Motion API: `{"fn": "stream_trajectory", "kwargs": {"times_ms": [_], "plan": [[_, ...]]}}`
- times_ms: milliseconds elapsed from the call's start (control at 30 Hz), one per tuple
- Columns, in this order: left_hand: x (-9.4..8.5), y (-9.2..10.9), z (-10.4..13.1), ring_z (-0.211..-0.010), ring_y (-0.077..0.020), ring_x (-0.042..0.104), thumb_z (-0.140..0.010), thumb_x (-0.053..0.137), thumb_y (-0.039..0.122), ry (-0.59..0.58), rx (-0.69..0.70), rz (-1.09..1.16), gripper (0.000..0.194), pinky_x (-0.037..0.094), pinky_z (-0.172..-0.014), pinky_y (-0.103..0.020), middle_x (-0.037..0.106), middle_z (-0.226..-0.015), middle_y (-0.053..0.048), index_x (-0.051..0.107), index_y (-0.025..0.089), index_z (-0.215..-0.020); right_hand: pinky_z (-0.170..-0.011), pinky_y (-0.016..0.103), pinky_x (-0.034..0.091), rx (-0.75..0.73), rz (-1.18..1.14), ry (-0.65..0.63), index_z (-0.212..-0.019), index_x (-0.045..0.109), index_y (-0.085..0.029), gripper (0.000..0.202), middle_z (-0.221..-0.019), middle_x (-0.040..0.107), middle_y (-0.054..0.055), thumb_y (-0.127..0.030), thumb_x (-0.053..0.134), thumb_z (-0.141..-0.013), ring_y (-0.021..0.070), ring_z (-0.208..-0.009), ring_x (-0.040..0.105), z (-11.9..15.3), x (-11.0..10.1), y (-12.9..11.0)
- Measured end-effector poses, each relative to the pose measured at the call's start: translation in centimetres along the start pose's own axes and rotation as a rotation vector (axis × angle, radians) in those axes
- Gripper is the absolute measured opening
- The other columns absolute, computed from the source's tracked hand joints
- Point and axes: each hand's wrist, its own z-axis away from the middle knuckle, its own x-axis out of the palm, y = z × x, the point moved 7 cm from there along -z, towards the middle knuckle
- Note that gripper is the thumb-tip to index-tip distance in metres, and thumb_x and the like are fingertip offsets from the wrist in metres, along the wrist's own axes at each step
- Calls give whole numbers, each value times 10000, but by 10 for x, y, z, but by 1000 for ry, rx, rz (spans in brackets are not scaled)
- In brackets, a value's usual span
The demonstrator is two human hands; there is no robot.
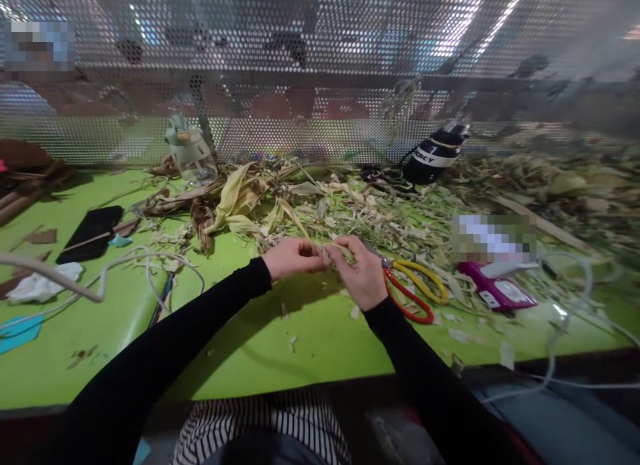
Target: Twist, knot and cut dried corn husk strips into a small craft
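My left hand and my right hand meet over the near middle of the table, their fingertips pinched close together. Between them is a thin pale corn husk strip, its free end pointing up and away; the fingers hide the part they grip. Just right of my right hand lie scissors with one red and one yellow handle, their blades partly covered. Beyond my hands sits a larger yellow-green corn husk, on a spread of dry husk scraps.
A clear bottle with a green lid and a black bottle stand near the perforated metal screen. At left are a black phone, a white cable and crumpled tissue. A purple device lies at right.
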Motion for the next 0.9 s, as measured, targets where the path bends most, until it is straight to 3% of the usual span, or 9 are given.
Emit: {"fn": "stream_trajectory", "kwargs": {"times_ms": [100,200,300,433,533,667,800,900], "plan": [[-8,-1,0,-556,-62,534,-701,649,174,113,-19,-9,80,456,-644,-216,621,-618,-14,615,105,-677,-676,277,442,90,-103,-111,-892,565,-198,196,-841,624,35,-383,522,-845,171,-764,576,-2,6,7],[-18,-1,0,-559,-64,549,-745,619,172,213,-41,-4,70,465,-637,-214,650,-655,-32,626,108,-717,-628,280,439,163,-106,-235,-864,581,-186,217,-771,606,28,-390,510,-849,162,-695,555,-3,10,13],[-26,-1,-1,-523,-58,533,-763,606,163,257,-48,-63,92,461,-603,-207,643,-626,-31,610,109,-688,-628,296,439,108,-38,-188,-770,579,-186,184,-704,568,18,-362,561,-821,157,-650,525,-5,1,10],[-26,-6,-4,-479,-52,514,-778,600,180,210,-104,-158,172,453,-559,-199,612,-572,-16,577,105,-625,-688,323,467,-96,-62,-77,-755,589,-197,123,-768,587,30,-312,610,-794,172,-722,553,-6,-10,-3],[-19,-9,-3,-473,-45,522,-788,592,172,143,-148,-116,185,456,-560,-189,596,-547,0,567,101,-620,-754,334,486,-226,-146,-116,-849,625,-205,69,-911,632,50,-254,593,-813,185,-853,583,-4,-7,-10],[-11,-11,-1,-489,-46,544,-752,648,207,105,-190,-19,187,470,-582,-195,601,-552,1,573,97,-621,-751,319,503,-253,-215,-191,-979,633,-222,160,-945,658,46,-234,582,-828,175,-863,606,-2,2,-11],[-5,-14,0,-522,-60,562,-645,746,296,89,-239,59,234,486,-614,-219,598,-560,1,617,101,-657,-629,285,496,-243,-150,-179,-925,654,-211,131,-829,657,39,-268,596,-823,156,-728,595,-1,7,-8],[0,-18,2,-515,-62,556,-592,776,329,56,-283,79,280,483,-604,-218,590,-545,3,625,102,-653,-631,290,484,-334,-108,-183,-872,672,-209,119,-765,658,35,-264,571,-842,152,-694,582,1,7,-14]]}}
